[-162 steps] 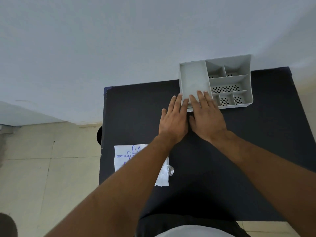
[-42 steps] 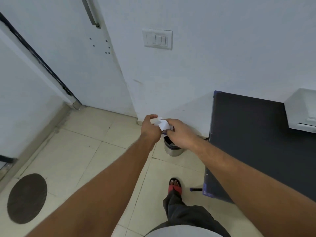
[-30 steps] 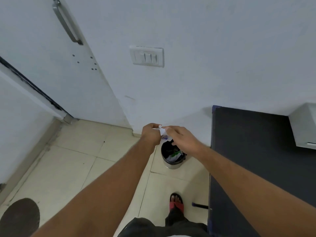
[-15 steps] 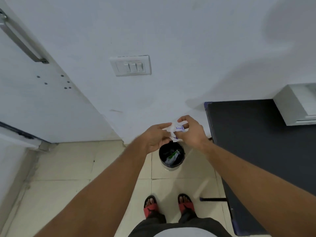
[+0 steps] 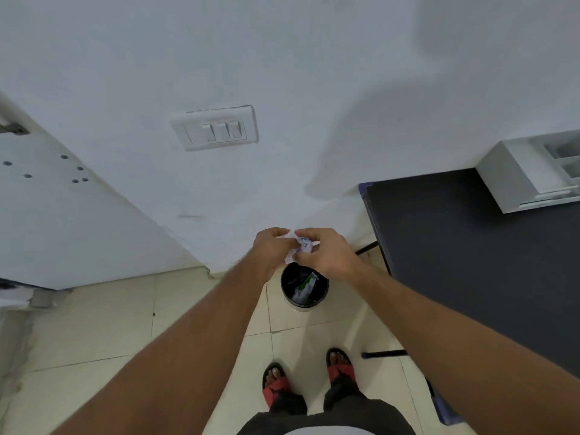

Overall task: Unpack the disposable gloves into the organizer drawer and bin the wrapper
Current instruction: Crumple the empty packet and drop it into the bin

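Note:
The white wrapper [image 5: 300, 246] with blue print is crumpled into a small wad. My left hand [image 5: 272, 250] and my right hand [image 5: 326, 253] both pinch it, held close together. They hover just above a small round bin [image 5: 323, 293] with a black liner and some rubbish inside, standing on the tiled floor by the wall. The grey organizer drawer [image 5: 518, 183] sits at the far right on the black table [image 5: 464, 255]; its contents are hidden from here.
A white wall with a switch plate [image 5: 216, 128] rises ahead, and a white door [image 5: 62, 215] stands to the left. My feet in red sandals [image 5: 309, 376] are on the beige tiles beside a black table leg [image 5: 383, 353].
I left the table with the wrapper and stepped to the bin. Over the last second my hands squeezed the wrapper tighter above the bin and the view tilted down.

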